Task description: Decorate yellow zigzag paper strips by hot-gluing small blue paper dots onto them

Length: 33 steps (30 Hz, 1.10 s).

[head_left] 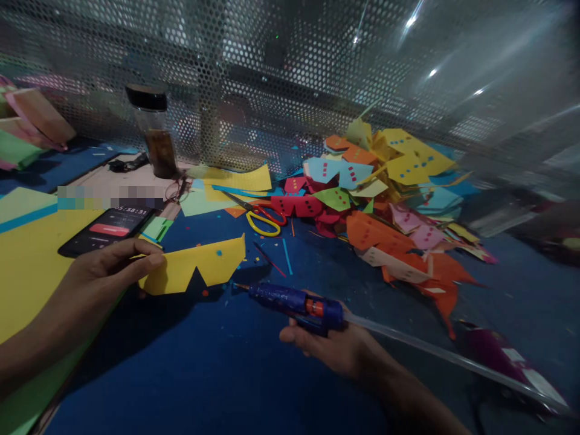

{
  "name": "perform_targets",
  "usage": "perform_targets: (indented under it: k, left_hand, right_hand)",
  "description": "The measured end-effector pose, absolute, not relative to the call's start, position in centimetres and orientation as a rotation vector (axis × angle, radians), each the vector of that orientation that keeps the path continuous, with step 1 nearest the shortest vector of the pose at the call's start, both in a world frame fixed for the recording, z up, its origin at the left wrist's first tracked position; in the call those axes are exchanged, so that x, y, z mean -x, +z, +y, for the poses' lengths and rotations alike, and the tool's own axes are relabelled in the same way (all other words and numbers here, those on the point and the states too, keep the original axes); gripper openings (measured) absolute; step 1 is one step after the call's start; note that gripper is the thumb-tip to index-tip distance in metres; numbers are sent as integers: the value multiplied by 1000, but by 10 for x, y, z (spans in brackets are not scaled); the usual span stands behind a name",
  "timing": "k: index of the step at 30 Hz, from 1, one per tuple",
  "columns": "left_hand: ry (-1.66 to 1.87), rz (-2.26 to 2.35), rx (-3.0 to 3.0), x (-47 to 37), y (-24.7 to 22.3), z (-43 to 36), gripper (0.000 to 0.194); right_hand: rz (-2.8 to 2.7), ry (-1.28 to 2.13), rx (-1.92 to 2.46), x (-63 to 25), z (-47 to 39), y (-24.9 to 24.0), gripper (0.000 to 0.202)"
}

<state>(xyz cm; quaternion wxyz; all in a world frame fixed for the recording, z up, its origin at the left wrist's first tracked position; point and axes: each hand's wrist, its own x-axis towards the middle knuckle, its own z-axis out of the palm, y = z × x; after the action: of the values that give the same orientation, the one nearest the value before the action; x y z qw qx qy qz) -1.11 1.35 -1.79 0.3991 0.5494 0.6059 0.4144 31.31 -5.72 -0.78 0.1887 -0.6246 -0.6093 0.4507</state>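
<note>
Between the thumb and fingers of my left hand [122, 266] is a yellow paper cutout [194, 266] with a V-shaped notch in its lower edge. A small blue paper square sits near the cutout's right end. My right hand [335, 347] is wrapped around a blue hot glue gun [290, 300], its nozzle pointing left at the cutout's right end. A long clear glue stick [435, 347] runs out of the gun's back to the lower right. Beyond the nozzle lie scissors [260, 217] with red and yellow handles. Some of my right fingers are hidden behind the gun.
A heap of colored paper cutouts [403, 160] with small squares on them fills the right back. At left are a phone [106, 226], a lidded jar [158, 133] of brown liquid and yellow sheets [27, 272]. A perforated metal panel [272, 90] stands behind. Paper scraps dot the blue tabletop [190, 374].
</note>
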Motion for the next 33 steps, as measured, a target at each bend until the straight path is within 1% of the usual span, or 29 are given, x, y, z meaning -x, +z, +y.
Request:
perform_targets:
  k: [5, 14, 21, 24, 28, 33]
  left_hand:
    - [1028, 1508, -1420, 13, -22, 12, 32]
    - [987, 1467, -1409, 16, -26, 9, 34]
    - [939, 1489, -1441, 17, -27, 8, 34]
    - [934, 1483, -1442, 18, -28, 8, 34]
    - [898, 1455, -1476, 20, -30, 9, 36]
    - [914, 1452, -1475, 22, -34, 11, 39]
  right_hand:
    - [-1734, 1270, 1647, -311, -57, -8, 44]
    - [-1875, 1034, 1560, -305, -60, -9, 42]
    - [-1999, 824, 1610, -303, -57, -20, 32]
    - [-2021, 812, 1619, -304, -57, -19, 25]
    - [-2097, 795, 1506, -311, -59, -20, 15]
    - [-2183, 716, 1361, -319, -57, -31, 22]
